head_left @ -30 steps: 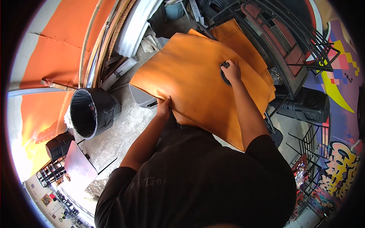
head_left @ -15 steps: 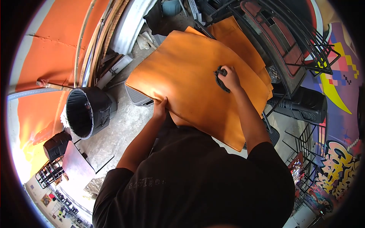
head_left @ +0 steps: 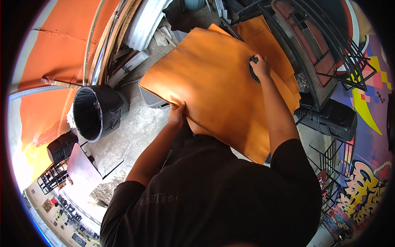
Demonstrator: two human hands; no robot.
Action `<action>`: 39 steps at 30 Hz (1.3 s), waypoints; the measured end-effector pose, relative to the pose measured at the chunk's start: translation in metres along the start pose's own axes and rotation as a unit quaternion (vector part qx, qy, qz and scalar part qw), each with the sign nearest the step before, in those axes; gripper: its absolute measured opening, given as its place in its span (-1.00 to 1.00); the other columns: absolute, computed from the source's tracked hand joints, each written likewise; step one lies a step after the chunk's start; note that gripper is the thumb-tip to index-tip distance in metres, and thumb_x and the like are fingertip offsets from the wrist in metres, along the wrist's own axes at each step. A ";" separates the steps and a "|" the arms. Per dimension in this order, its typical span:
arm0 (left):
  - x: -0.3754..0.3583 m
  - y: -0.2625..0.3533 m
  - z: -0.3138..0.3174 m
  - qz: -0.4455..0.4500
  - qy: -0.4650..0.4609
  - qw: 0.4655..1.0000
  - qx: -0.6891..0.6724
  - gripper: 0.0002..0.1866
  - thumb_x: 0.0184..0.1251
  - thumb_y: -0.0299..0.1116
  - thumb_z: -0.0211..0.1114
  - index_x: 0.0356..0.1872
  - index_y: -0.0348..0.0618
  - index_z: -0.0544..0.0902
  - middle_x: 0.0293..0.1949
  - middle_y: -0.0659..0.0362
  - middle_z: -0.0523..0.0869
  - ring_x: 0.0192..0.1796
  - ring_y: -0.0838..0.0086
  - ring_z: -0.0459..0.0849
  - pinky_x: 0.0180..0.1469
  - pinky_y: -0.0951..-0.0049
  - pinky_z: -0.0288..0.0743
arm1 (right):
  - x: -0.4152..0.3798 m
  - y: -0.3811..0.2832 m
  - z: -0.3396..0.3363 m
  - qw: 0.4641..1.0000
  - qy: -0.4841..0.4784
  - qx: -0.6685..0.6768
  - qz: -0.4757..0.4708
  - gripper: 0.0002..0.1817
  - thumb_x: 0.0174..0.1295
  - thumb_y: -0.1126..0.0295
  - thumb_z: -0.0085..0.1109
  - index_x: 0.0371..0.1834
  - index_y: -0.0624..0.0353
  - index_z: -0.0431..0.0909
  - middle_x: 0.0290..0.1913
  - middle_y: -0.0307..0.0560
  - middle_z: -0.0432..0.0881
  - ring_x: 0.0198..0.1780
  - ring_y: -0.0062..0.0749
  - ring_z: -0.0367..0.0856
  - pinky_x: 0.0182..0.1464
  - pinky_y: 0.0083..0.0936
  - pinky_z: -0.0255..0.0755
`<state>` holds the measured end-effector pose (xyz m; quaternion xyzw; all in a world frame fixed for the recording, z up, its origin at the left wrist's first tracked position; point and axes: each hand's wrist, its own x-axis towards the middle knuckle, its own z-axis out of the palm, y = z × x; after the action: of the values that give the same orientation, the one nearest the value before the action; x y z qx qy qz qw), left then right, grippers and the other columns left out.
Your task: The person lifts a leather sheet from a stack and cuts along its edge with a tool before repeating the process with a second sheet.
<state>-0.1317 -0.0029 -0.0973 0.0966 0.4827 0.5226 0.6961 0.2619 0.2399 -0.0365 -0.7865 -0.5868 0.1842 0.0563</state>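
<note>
A large orange-tan leather sheet (head_left: 210, 78) spreads out in front of me, its near edge by my body. My left hand (head_left: 177, 114) is closed on that near edge, thumb on top and fingers underneath, out of sight. Toward the far right side of the leather, my right hand (head_left: 261, 67) grips a dark, crumpled black cloth (head_left: 252, 71) and holds it against the surface. Another orange leather piece (head_left: 265, 39) lies beyond, partly under the sheet. A dark textured surface (head_left: 153, 99) shows below the sheet's left corner.
A black round bin (head_left: 101, 113) stands on the concrete floor (head_left: 135, 127) to the left. Wooden strips (head_left: 111, 45) lean at the orange wall. Black metal frames (head_left: 345, 53) and a black ribbed case (head_left: 329, 117) are at the right, near a painted wall (head_left: 370, 123).
My right hand has moved the black cloth away from me and to the right across the leather. The left hand keeps its hold on the near edge. The view has shifted slightly.
</note>
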 end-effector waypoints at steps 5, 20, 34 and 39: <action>-0.001 0.001 -0.002 0.003 -0.002 1.000 0.000 -0.41 0.59 -0.56 0.15 0.52 0.00 0.19 0.41 0.05 0.50 0.42 0.22 0.52 0.46 0.13 0.48 | 0.004 0.012 -0.006 0.995 -0.067 0.067 -0.040 -0.56 0.26 0.16 0.30 0.17 0.04 0.63 0.19 0.23 0.66 0.20 0.16 0.65 0.18 -0.11 0.56; 0.001 -0.003 -0.006 -0.001 -0.006 1.000 0.002 -0.46 0.59 -0.48 0.21 0.46 0.00 0.24 0.37 0.04 0.53 0.36 0.22 0.58 0.39 0.14 0.55 | 0.021 0.003 0.015 0.997 0.069 -0.009 0.032 -0.55 0.28 0.13 0.28 0.16 0.11 0.62 0.10 0.13 0.68 0.14 0.10 0.66 0.14 -0.09 0.56; -0.006 0.010 0.020 -0.003 0.085 0.994 0.070 -0.44 0.53 -0.54 0.23 0.44 -0.12 0.23 0.32 -0.05 0.54 0.32 0.12 0.62 0.32 0.07 0.62 | -0.177 0.041 0.008 0.990 -0.021 0.137 -0.015 -0.52 0.34 0.09 0.35 0.24 0.05 0.56 0.28 0.18 0.42 0.27 0.16 0.53 0.28 -0.06 0.49; 0.002 -0.016 0.028 0.077 0.083 0.982 0.148 -0.42 0.49 -0.56 0.28 0.43 -0.22 0.22 0.35 -0.09 0.52 0.31 0.10 0.63 0.33 0.12 0.59 | -0.224 0.074 0.006 0.984 -0.019 0.172 0.045 -0.51 0.33 0.11 0.37 0.22 0.09 0.57 0.24 0.18 0.43 0.25 0.15 0.54 0.28 -0.07 0.49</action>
<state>-0.0996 0.0016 -0.0941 0.1918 0.6021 0.5037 0.5890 0.2724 0.0056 -0.0143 -0.7870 -0.5116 0.2996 0.1708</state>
